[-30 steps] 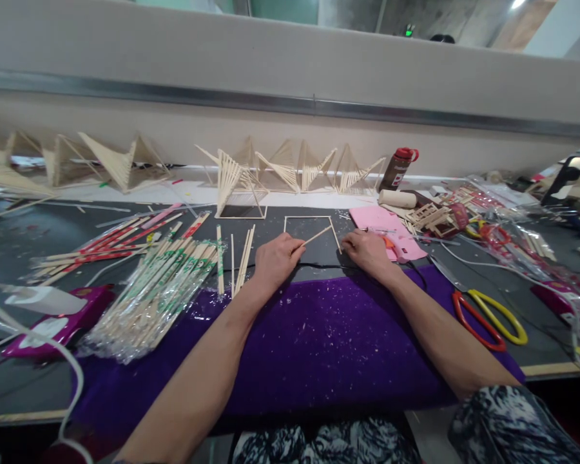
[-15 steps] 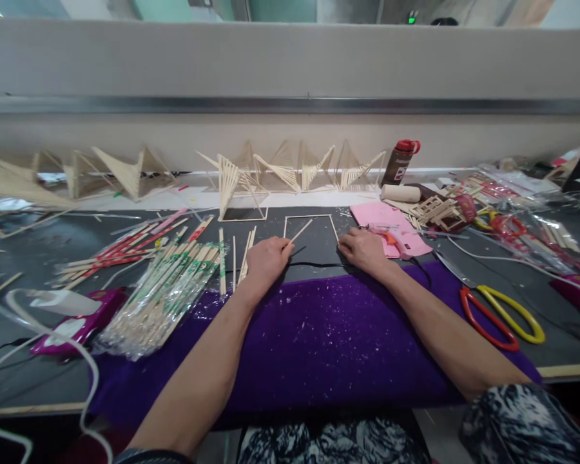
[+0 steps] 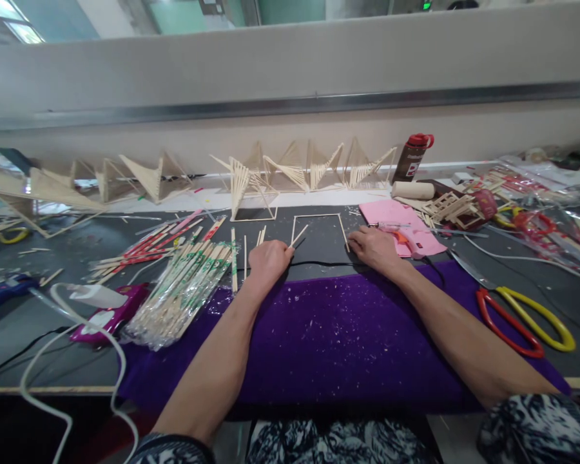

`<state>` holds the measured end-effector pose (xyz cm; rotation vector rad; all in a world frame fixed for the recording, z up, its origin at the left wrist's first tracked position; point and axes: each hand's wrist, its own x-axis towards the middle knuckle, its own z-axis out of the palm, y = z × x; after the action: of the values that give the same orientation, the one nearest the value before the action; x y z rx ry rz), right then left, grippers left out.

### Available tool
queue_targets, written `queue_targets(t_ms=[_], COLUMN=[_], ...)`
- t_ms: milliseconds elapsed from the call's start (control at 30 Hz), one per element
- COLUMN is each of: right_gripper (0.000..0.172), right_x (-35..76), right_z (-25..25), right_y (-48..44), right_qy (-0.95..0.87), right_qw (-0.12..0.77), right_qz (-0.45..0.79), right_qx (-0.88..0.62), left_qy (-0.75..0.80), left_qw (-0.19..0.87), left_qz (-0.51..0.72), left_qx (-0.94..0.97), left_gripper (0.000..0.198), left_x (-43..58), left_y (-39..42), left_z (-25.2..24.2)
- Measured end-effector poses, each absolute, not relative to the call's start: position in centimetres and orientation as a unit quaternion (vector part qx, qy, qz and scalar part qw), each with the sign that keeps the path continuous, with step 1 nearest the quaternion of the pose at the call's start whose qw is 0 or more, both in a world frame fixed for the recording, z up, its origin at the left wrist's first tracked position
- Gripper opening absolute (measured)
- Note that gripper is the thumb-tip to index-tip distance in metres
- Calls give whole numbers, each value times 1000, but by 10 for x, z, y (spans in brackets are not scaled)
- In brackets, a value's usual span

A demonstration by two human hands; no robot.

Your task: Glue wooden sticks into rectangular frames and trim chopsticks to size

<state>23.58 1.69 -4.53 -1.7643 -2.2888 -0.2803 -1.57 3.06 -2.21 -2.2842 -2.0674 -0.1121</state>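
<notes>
Between the fingers of my left hand [image 3: 269,263] is a thin wooden stick [image 3: 300,234], its free end pointing up and away to the right. Just beyond lies a three-sided wooden stick frame [image 3: 318,215], flat on the dark tabletop with its unclosed side toward me. My right hand [image 3: 374,248] rests with bent fingers at the near end of the frame's right leg; the fingertips appear closed on it, partly hidden. A hot glue gun [image 3: 406,238] lies on a pink cloth [image 3: 379,211] beside that hand. Loose sticks [image 3: 245,254] lie left of my left hand.
A purple cloth [image 3: 319,341] covers the near edge. Bagged sticks [image 3: 178,303] and a magenta device with a white cord [image 3: 109,316] are left; large scissors [image 3: 517,316] right. Stick models [image 3: 285,171] and a bottle [image 3: 410,158] stand along the back.
The view has swung left, so everything sits further right in it. The stick in my left hand shows shorter and lies nearer the frame's left leg. My right hand stays by the right leg.
</notes>
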Motion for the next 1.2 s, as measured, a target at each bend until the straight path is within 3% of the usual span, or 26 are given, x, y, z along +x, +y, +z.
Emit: queue_targets(t_ms=[300, 500, 800, 933, 1000, 1133, 1200], right_gripper=[29, 38, 19, 38, 44, 19, 16], right_x=[200, 197, 225, 233, 233, 227, 224], right_z=[-34, -36, -38, -34, -30, -26, -26], right_y=[-2, -2, 12, 16, 14, 8, 7], right_qy=[-904, -905, -794, -723, -723, -780, -809], right_qw=[108, 111, 322, 413, 412, 349, 320], right_qz=[-68, -31, 93, 218, 267, 240, 195], right_qx=[-409, -410, -508, -509, -487, -461, -452], left_qy=[-634, -626, -553, -523, -504, -473, -461], left_qw=[25, 22, 31, 50, 49, 46, 47], left_qz=[-101, -142, -180, -151, -129, -118, -126], left_qx=[-766, -766, -813, -838, -853, -872, -877], left_gripper=[42, 42, 36, 36, 35, 35, 34], left_x=[-12, -19, -17, -9, -5, 0, -1], left_y=[24, 30, 28, 21, 18, 13, 14], left_z=[-14, -16, -22, -23, -23, -25, -25])
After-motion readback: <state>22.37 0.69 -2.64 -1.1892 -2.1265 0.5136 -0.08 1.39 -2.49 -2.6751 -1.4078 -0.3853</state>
